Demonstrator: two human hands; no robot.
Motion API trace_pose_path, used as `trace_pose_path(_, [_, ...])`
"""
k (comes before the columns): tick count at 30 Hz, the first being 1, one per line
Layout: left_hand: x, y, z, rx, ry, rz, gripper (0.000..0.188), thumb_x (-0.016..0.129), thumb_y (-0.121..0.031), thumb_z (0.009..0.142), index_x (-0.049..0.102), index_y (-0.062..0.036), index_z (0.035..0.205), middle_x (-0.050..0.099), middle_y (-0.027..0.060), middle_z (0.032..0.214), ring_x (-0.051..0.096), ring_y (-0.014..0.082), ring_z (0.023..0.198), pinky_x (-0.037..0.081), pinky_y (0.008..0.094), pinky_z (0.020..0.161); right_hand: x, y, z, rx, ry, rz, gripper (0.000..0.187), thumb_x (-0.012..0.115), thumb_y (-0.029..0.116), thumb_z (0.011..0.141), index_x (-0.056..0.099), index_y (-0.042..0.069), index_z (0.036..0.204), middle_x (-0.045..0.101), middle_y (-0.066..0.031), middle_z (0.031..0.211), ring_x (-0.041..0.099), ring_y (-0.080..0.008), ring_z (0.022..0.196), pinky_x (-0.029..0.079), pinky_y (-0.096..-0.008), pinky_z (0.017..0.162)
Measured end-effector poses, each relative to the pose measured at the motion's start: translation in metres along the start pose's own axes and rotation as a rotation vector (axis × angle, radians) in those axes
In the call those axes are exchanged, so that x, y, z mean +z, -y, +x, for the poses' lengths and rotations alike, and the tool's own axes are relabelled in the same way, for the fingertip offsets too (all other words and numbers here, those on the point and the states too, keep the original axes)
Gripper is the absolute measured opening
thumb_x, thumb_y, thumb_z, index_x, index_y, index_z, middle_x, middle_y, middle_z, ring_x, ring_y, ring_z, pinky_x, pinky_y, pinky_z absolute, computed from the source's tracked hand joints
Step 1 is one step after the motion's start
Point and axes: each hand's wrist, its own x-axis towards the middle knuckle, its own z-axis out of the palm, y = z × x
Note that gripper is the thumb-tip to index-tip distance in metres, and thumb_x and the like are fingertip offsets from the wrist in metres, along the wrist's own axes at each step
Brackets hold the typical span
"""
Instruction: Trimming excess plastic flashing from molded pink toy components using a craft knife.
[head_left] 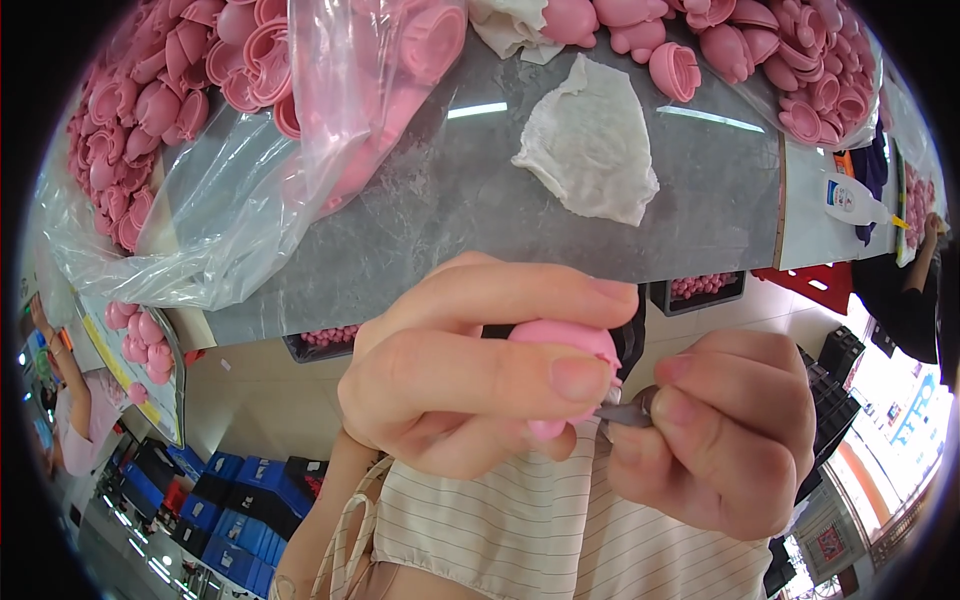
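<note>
My left hand (470, 370) is closed around a small rounded pink plastic part (565, 338), held in front of my body just off the table's near edge. Most of the part is hidden by the fingers. Beside it, my right hand (720, 430) pinches a small grey pointed blade (622, 412) between thumb and fingers. The blade's tip lies close to the lower right edge of the pink part; whether it touches cannot be made out.
On the grey table (440, 200) lies a white cloth (595, 140). Pink plastic shells (155, 105) are heaped at the far left, partly under a clear bag (340, 110), with another heap (800, 60) far right. A white bottle (855, 200) lies at right. Other people work at both sides.
</note>
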Motion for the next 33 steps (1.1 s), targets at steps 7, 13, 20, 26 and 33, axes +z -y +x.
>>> trace_pose_path(7, [0.002,0.001,0.001,0.027,-0.038,0.046,0.040,0.066,-0.015,0.071,0.043,-0.0086,0.103,0.046,0.0322,0.104,0.050,0.0171,0.068,0.042,0.0216,0.055,0.000,-0.001,0.000,0.009,0.021,0.003,0.021,0.064,0.007,0.067,0.049,-0.002,0.078,0.052,-0.0141,0.069,0.044,-0.0153,0.047,0.035,-0.0232,0.036])
trace_pose_path(13, [0.005,0.004,-0.001,-0.009,-0.073,-0.021,0.040,0.065,-0.015,0.072,0.042,-0.0074,0.104,0.045,0.0328,0.104,0.050,0.0160,0.070,0.042,0.0185,0.051,0.000,-0.007,-0.001,0.020,0.031,-0.001,0.022,0.064,0.006,0.067,0.049,-0.002,0.080,0.052,-0.0143,0.071,0.045,-0.0155,0.047,0.035,-0.0232,0.036])
trace_pose_path(20, [0.003,-0.003,0.001,-0.016,-0.048,0.005,0.037,0.065,-0.017,0.073,0.043,-0.0094,0.101,0.047,0.0303,0.103,0.049,0.0158,0.067,0.042,0.0209,0.054,-0.004,0.002,0.003,0.021,0.071,0.022,0.023,0.065,0.006,0.065,0.049,-0.002,0.079,0.052,-0.0140,0.071,0.045,-0.0157,0.047,0.036,-0.0242,0.037])
trace_pose_path(26, [0.002,-0.005,-0.002,-0.050,-0.028,0.049,0.035,0.065,-0.018,0.073,0.043,-0.0123,0.101,0.048,0.0288,0.102,0.049,0.0177,0.067,0.041,0.0224,0.058,-0.001,-0.002,0.000,0.019,0.011,-0.014,0.022,0.065,0.007,0.066,0.049,-0.002,0.078,0.051,-0.0141,0.069,0.045,-0.0159,0.047,0.036,-0.0241,0.037])
trace_pose_path(33, [0.001,-0.005,-0.002,-0.055,-0.014,0.032,0.037,0.065,-0.016,0.072,0.043,-0.0121,0.102,0.046,0.0295,0.105,0.049,0.0178,0.069,0.041,0.0220,0.057,-0.001,-0.003,-0.001,0.008,0.001,-0.007,0.022,0.065,0.008,0.066,0.048,-0.002,0.077,0.051,-0.0144,0.068,0.045,-0.0160,0.047,0.036,-0.0239,0.036])
